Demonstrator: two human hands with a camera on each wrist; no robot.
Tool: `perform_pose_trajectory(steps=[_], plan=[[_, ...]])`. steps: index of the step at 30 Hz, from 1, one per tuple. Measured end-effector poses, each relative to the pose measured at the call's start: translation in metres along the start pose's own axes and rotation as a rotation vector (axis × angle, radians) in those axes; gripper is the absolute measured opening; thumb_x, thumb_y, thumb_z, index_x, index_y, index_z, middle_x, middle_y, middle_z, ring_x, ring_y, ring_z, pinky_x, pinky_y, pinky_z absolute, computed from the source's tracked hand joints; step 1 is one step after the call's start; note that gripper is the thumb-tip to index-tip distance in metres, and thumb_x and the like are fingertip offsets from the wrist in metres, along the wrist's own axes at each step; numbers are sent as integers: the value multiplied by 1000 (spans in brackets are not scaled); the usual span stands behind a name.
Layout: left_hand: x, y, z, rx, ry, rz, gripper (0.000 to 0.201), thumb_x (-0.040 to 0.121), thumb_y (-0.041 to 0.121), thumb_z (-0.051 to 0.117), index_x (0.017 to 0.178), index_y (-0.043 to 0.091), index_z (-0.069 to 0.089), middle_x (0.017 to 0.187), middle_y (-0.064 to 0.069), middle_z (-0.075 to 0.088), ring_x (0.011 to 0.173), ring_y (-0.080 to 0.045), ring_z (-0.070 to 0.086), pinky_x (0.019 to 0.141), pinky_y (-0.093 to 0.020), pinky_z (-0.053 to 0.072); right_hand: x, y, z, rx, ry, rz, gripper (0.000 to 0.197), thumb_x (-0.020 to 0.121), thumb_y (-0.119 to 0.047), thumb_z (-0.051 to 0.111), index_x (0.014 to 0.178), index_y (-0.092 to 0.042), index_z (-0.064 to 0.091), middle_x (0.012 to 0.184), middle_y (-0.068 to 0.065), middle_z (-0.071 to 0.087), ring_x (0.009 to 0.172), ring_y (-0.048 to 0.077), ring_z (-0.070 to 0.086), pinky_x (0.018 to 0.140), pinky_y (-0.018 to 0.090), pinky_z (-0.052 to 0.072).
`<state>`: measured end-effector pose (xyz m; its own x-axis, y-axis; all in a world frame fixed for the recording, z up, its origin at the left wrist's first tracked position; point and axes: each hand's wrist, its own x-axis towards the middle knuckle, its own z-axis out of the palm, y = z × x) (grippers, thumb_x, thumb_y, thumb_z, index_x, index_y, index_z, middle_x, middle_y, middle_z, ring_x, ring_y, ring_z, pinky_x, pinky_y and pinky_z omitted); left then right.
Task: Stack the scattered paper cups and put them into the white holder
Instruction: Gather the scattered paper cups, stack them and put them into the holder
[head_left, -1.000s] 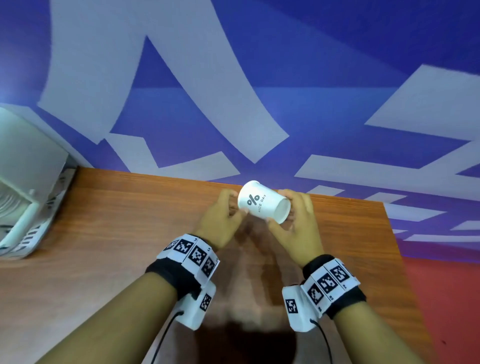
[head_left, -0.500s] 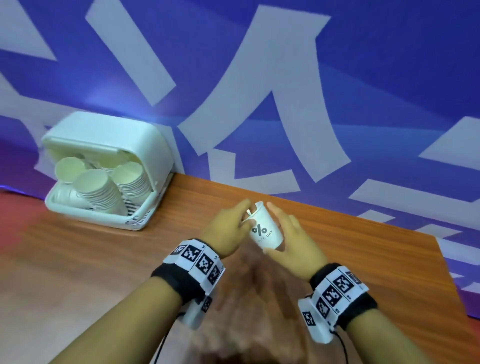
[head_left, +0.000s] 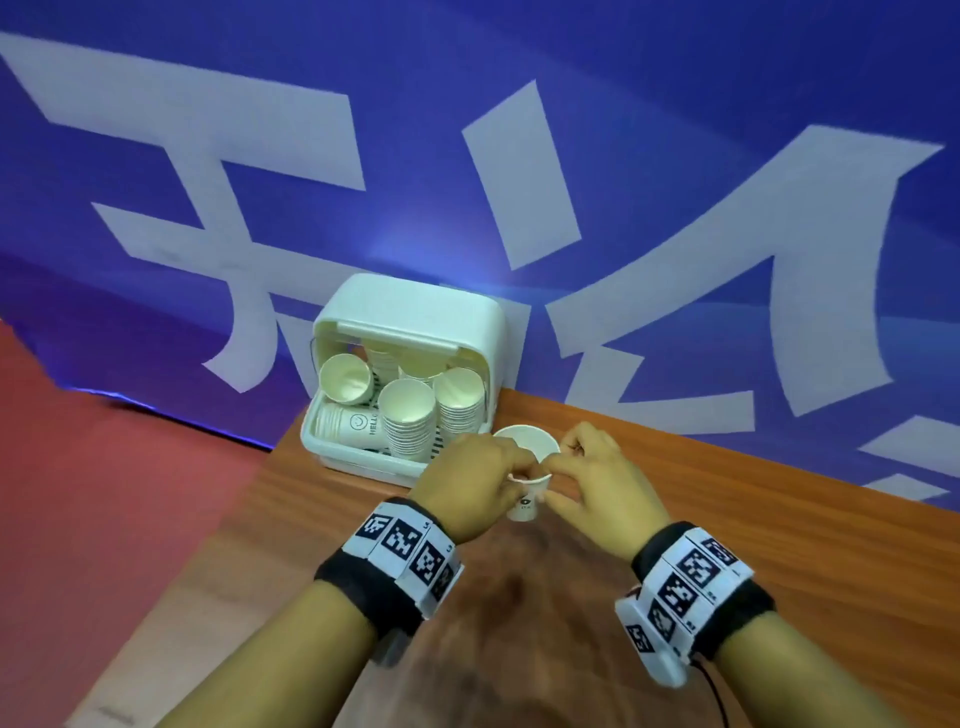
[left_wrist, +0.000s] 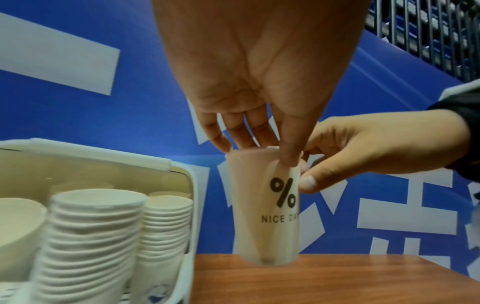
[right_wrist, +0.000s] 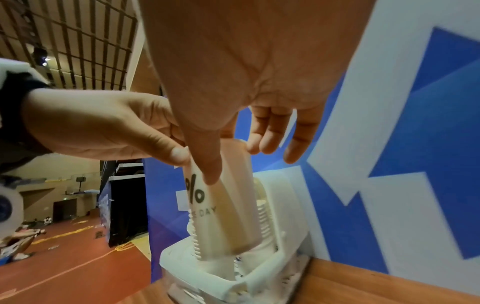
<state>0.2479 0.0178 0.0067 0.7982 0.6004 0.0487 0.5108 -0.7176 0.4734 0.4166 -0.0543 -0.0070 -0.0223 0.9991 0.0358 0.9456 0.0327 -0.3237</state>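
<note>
Both hands hold a white paper cup (head_left: 524, 506) printed "% NICE DAY", upright and just above the wooden table. In the head view a second, wider rim (head_left: 525, 441) shows above its rim, as if another cup sits inside. My left hand (head_left: 485, 470) pinches the rim from the left, thumb outside (left_wrist: 289, 158). My right hand (head_left: 582, 467) pinches it from the right (right_wrist: 210, 172). The cup (left_wrist: 265, 216) (right_wrist: 228, 216) hangs right next to the white holder (head_left: 415, 306), whose lid is up and which holds several stacks of cups (head_left: 408, 415).
The holder (left_wrist: 193, 185) (right_wrist: 288, 185) stands at the table's (head_left: 727, 545) far left corner against a blue and white banner wall. Red floor lies beyond the table's left edge. Bare wood stretches to the right and toward me.
The cup has turned from lying sideways to upright, and both hands have carried it left to just in front of the holder, which has come into view.
</note>
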Motion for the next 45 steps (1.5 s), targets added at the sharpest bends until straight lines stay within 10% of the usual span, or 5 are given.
perform_pose_trajectory(steps=[11,16,20,28,45], plan=[[-42,-114,-78,-111,73,49,20,88,14,54,101,20,67,100,3,65,97,-16,54,84,-32,44,82,-113,23,-43,115,-77,12,84,-29,64,85,-18,70,99,-3,57,92,21,45,77,33,42],[-53,-140,-84,-207,219,46,15,88,16,58,99,24,66,102,13,62,99,-3,51,85,-6,31,95,-121,20,-97,96,-89,14,88,-25,60,96,-18,69,98,-4,66,99,23,50,83,37,43],[-70,-167,-84,-202,321,-178,16,87,22,58,100,31,63,104,18,58,102,-8,54,85,-31,45,106,-120,19,-70,166,-88,12,88,-18,60,95,-18,70,94,-2,67,95,25,51,80,37,45],[-76,-212,-74,-95,174,-562,20,86,24,57,106,23,61,103,0,59,94,-20,56,83,-35,46,124,-117,38,-92,105,-43,17,90,-16,53,99,-17,67,98,0,65,98,27,50,82,38,43],[-36,-265,-48,-61,-46,-541,29,88,24,55,116,20,56,130,-5,47,113,-26,50,94,-42,45,144,-123,59,-110,-234,202,35,97,-26,38,130,-26,50,131,-1,51,114,22,50,88,36,45]])
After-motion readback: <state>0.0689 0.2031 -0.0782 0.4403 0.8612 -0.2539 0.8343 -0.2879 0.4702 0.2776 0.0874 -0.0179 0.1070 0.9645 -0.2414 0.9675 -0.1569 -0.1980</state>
